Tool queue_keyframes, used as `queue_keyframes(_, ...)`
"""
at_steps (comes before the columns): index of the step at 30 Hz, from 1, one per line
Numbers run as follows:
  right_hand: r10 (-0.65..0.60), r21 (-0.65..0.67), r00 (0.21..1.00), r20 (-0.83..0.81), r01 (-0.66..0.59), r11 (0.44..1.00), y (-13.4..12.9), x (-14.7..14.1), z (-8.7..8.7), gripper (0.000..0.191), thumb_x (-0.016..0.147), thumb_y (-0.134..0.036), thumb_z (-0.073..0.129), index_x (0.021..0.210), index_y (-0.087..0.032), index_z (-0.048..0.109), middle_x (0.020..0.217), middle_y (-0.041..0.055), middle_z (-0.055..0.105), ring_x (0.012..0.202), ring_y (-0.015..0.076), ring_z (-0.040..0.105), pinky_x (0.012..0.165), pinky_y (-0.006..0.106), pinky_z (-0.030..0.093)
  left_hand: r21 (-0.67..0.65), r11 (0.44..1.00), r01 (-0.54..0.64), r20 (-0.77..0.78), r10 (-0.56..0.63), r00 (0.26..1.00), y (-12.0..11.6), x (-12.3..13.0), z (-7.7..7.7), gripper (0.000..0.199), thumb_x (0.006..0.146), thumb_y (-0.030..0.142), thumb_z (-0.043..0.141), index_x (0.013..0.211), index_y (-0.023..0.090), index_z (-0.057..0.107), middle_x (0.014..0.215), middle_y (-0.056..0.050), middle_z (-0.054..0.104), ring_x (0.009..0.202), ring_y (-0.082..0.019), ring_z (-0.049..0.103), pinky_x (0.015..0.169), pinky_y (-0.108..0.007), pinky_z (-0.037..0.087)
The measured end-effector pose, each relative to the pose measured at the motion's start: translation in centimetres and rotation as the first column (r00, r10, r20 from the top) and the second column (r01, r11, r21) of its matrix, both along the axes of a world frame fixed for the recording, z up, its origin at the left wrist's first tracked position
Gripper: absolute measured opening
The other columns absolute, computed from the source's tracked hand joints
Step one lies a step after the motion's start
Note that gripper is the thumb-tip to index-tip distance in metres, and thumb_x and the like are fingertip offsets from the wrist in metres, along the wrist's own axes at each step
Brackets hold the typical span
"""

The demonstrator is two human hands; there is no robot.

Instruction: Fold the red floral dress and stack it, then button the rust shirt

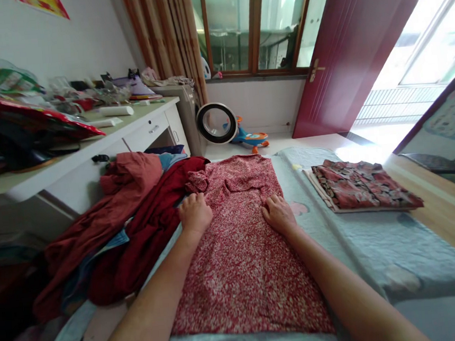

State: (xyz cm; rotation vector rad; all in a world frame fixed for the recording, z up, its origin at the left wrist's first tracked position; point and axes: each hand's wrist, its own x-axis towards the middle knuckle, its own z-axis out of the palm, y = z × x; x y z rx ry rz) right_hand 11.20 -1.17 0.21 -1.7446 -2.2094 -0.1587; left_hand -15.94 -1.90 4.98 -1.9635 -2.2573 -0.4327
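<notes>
A red-and-cream speckled shirt [245, 259] lies spread lengthwise on the pale blue bedding, its far end partly folded and bunched at the left. My left hand [195, 214] is at the shirt's left edge, fingers curled on the cloth just below the bunched part. Across from it, my right hand [279, 213] has its bent fingers on the right edge of the same shirt. Both forearms reach forward along its sides. The undersides of the fingers are hidden.
A heap of dark red clothes [139, 252] lies to the left, beside a cluttered white desk [143, 119]. Folded floral clothes [366, 185] rest on the bedding [425, 248] at right. Beyond stand a washer with its round door [217, 122] open and a blue-orange toy [250, 137].
</notes>
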Motion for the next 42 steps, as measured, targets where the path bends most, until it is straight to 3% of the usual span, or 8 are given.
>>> queue_keyframes(5, 0.005, -0.01, 1.0, 0.012, -0.005, 1.0, 0.0, 0.1, 0.1, 0.023, 0.095, -0.034, 0.046, 0.095, -0.018, 0.063, 0.1, 0.0097, 0.061, 0.099, 0.0227, 0.052, 0.091, 0.032, 0.037, -0.239, 0.971, -0.024, 0.044, 0.035, 0.998, 0.0, -2.6, 0.4, 0.029, 0.083, 0.026, 0.053, 0.106, 0.014, 0.065, 0.104, -0.018, 0.07, 0.096, -0.034, 0.066, 0.078, -0.04, 0.049)
queue_keyframes(16, 0.0, -0.03, 0.997, -0.071, -0.002, 1.0, 0.3, 0.6, -0.1, 0.022, 0.095, -0.035, 0.047, 0.093, -0.02, 0.063, 0.101, 0.0085, 0.062, 0.098, 0.0208, 0.053, 0.091, 0.03, 0.036, 0.211, 0.968, 0.133, 0.552, -0.23, 0.801, 0.3, 1.1, 2.6, 0.023, 0.081, 0.026, 0.055, 0.101, 0.018, 0.064, 0.095, -0.004, 0.07, 0.084, -0.019, 0.064, 0.082, -0.029, 0.049)
queue_keyframes(26, 0.021, -0.06, 0.978, -0.209, -0.034, 0.998, 1.1, 1.4, -0.5, 0.027, 0.098, -0.036, 0.043, 0.091, -0.02, 0.063, 0.096, 0.0066, 0.063, 0.093, 0.0176, 0.056, 0.087, 0.026, 0.038, 0.298, 0.884, 0.361, 0.542, -0.468, 0.698, -3.3, 4.8, 5.6, 0.027, 0.074, 0.017, 0.063, 0.101, 0.021, 0.064, 0.104, -0.003, 0.068, 0.099, -0.02, 0.061, 0.095, -0.034, 0.046)
queue_keyframes(31, 0.035, -0.059, 0.968, -0.248, -0.051, 0.997, 1.2, 1.7, -0.7, 0.025, 0.097, -0.034, 0.044, 0.092, -0.02, 0.064, 0.095, 0.0062, 0.064, 0.093, 0.0174, 0.057, 0.087, 0.026, 0.038, 0.311, 0.915, 0.258, 0.698, -0.404, 0.591, -3.5, 3.5, 4.2, 0.026, 0.075, 0.023, 0.062, 0.101, 0.021, 0.065, 0.104, -0.004, 0.067, 0.1, -0.02, 0.061, 0.094, -0.034, 0.047)
queue_keyframes(34, 0.04, -0.054, 0.962, -0.269, -0.056, 0.997, 1.3, 1.7, -0.8, 0.024, 0.096, -0.033, 0.045, 0.093, -0.02, 0.065, 0.095, 0.0059, 0.064, 0.091, 0.0173, 0.057, 0.086, 0.026, 0.039, 0.275, 0.955, 0.108, 0.887, -0.295, 0.356, -3.5, 2.4, 2.7, 0.033, 0.079, 0.038, 0.06, 0.106, 0.019, 0.063, 0.094, -0.003, 0.068, 0.087, -0.018, 0.063, 0.081, -0.03, 0.051)
queue_keyframes(37, 0.039, -0.055, 0.96, -0.277, -0.057, 0.997, 1.3, 1.7, -0.8, 0.024, 0.096, -0.033, 0.045, 0.093, -0.02, 0.065, 0.094, 0.0059, 0.063, 0.091, 0.0176, 0.057, 0.085, 0.026, 0.039, 0.142, 0.96, 0.241, 0.974, -0.179, 0.139, -3.8, 1.8, 1.3, 0.034, 0.083, 0.048, 0.055, 0.091, 0.017, 0.067, 0.086, -0.004, 0.068, 0.079, -0.017, 0.063, 0.072, -0.029, 0.05)
queue_keyframes(40, 0.035, -0.056, 0.959, -0.282, -0.053, 0.997, 1.4, 1.8, -0.9, 0.024, 0.095, -0.033, 0.045, 0.093, -0.02, 0.065, 0.094, 0.006, 0.063, 0.091, 0.0178, 0.057, 0.085, 0.027, 0.039, 0.019, 0.897, 0.442, 0.984, -0.095, 0.151, -4.1, 2.0, 0.1, 0.037, 0.084, 0.049, 0.052, 0.079, 0.016, 0.067, 0.081, -0.006, 0.068, 0.074, -0.017, 0.062, 0.066, -0.027, 0.047)
queue_keyframes(42, 0.035, -0.055, 0.958, -0.285, -0.052, 0.997, 1.4, 1.8, -0.9, 0.024, 0.095, -0.033, 0.045, 0.092, -0.02, 0.065, 0.094, 0.0061, 0.063, 0.091, 0.0179, 0.057, 0.085, 0.027, 0.039, -0.015, 0.919, 0.393, 0.965, -0.09, 0.248, -4.0, 2.2, -0.6, 0.035, 0.085, 0.049, 0.05, 0.081, 0.017, 0.065, 0.079, -0.003, 0.067, 0.07, -0.015, 0.06, 0.06, -0.025, 0.043)
